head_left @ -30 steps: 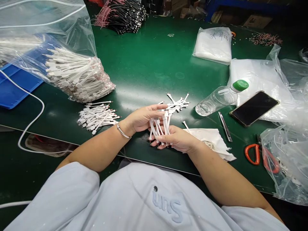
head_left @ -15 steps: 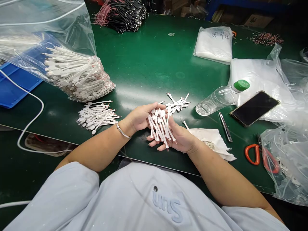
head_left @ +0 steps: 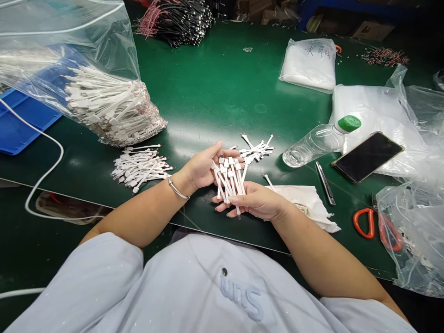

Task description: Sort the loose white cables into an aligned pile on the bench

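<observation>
A bundle of short white cables [head_left: 233,175] with white connectors and bare wire ends lies across both my hands, above the table's near edge. My left hand [head_left: 203,169] supports the connector ends on its fingers, its thumb raised off them. Around the lower ends is my right hand [head_left: 258,200], thumb on top and fingers underneath. Just beyond the hands rests a small heap of the same cables [head_left: 256,150]. A larger cable pile [head_left: 140,167] lies left of my left wrist. Beside my right hand is a white cloth [head_left: 312,199].
A clear bag of white cables [head_left: 111,106] stands at left by a blue tray [head_left: 31,122]. On the right are a bottle [head_left: 312,143], a phone [head_left: 368,156], a utility knife [head_left: 325,182], orange-handled scissors [head_left: 364,223] and plastic bags [head_left: 378,115]. Black cables [head_left: 180,21] lie at the back.
My right thumb has come over the lower ends of the cables. My left thumb has lifted away from the bundle. The surrounding things stay put.
</observation>
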Demonstrator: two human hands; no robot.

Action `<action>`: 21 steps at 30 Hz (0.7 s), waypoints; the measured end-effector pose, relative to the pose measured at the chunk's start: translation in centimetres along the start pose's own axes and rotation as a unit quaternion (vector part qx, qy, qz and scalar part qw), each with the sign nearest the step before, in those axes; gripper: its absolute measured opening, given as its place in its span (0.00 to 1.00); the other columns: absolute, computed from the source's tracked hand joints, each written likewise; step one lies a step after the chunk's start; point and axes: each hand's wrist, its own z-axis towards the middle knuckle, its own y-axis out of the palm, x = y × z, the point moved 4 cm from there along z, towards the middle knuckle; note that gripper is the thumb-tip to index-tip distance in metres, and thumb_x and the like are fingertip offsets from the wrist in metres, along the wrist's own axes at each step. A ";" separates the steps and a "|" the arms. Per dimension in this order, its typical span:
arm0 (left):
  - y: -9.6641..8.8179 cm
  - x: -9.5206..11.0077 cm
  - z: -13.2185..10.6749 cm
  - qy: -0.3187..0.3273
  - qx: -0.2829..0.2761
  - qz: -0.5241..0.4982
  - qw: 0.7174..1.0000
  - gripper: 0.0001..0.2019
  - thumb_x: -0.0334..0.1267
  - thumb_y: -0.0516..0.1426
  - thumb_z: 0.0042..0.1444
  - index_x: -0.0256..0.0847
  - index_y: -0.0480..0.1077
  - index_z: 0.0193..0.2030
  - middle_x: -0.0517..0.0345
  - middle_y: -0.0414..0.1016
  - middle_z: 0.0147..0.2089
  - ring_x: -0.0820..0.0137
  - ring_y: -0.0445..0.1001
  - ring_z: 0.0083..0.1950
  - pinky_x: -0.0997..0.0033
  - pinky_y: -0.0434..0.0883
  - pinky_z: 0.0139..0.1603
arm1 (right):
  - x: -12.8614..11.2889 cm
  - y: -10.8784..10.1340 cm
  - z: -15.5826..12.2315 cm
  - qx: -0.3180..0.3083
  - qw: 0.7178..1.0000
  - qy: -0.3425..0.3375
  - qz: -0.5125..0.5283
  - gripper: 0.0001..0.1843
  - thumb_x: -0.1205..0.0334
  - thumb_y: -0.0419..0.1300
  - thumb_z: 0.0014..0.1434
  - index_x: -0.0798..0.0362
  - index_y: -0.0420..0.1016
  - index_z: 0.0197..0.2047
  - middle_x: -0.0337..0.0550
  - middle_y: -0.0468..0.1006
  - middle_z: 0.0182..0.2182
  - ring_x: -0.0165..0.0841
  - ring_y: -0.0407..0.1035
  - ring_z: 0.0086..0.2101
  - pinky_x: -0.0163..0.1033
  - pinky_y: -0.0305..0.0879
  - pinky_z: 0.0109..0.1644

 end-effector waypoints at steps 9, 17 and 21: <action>-0.2 -0.1 0.1 -0.011 0.003 -0.023 1.000 0.29 0.49 0.40 0.67 0.29 0.75 0.38 0.42 0.80 0.36 0.60 0.80 0.38 0.55 0.71 0.50 | -0.1 0.2 0.0 0.002 1.000 0.010 0.016 0.26 0.57 0.75 0.43 0.57 0.76 0.45 0.52 0.80 0.46 0.36 0.78 0.40 0.34 0.75 0.38; -0.4 -0.1 0.4 -0.025 0.019 -0.032 0.999 0.29 0.49 0.39 0.67 0.29 0.74 0.46 0.43 0.80 0.36 0.61 0.79 0.36 0.55 0.71 0.49 | -0.4 0.4 0.1 0.023 0.999 0.019 0.026 0.25 0.57 0.75 0.42 0.56 0.76 0.43 0.50 0.81 0.44 0.34 0.78 0.38 0.33 0.75 0.36; -0.5 -0.6 0.8 0.027 0.032 -0.010 0.999 0.27 0.50 0.40 0.67 0.31 0.74 0.41 0.46 0.79 0.36 0.63 0.79 0.36 0.59 0.72 0.48 | 0.2 0.1 0.7 0.054 0.998 0.020 0.025 0.23 0.58 0.75 0.42 0.56 0.76 0.41 0.48 0.81 0.40 0.32 0.77 0.35 0.32 0.73 0.34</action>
